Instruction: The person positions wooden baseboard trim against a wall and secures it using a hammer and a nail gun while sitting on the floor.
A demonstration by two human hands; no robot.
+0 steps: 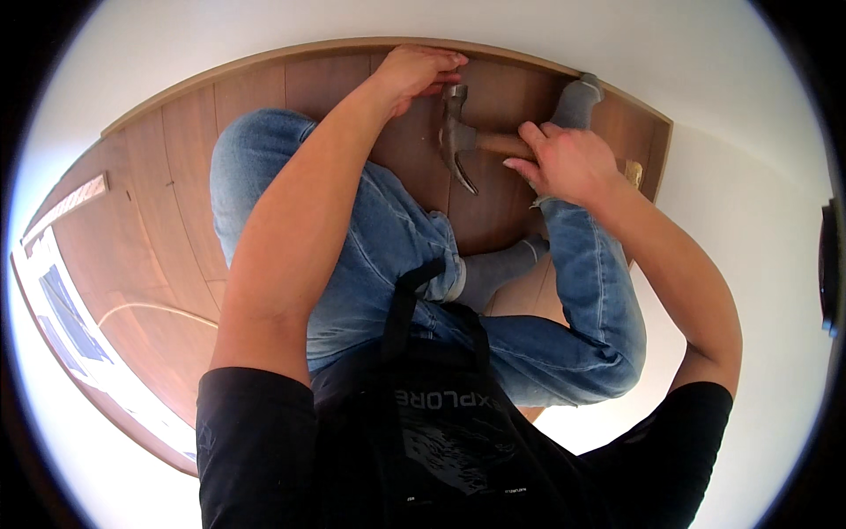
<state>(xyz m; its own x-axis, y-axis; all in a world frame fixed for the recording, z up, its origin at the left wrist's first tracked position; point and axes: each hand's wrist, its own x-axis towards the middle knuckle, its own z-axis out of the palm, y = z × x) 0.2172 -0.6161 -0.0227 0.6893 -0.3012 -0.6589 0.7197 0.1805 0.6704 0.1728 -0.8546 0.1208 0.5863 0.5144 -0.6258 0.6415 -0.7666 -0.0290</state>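
A claw hammer [455,132] with a steel head and wooden handle is gripped in my right hand [571,160], whose fingers wrap round the handle. Its claw points back toward me, and its striking face is just below the fingertips of my left hand [418,74]. That hand is up against the brown baseboard [520,58] at the foot of the white wall. Thumb and fingers of the left hand are pinched together there; anything between them is too small or hidden to make out.
I sit cross-legged on a brown plank floor [256,93], with my grey-socked feet [577,104] close to the hammer. A thin pale cord [159,306] curves over the floor at left, near a bright opening. White wall [749,203] rises at right, with a dark object [828,264] at its edge.
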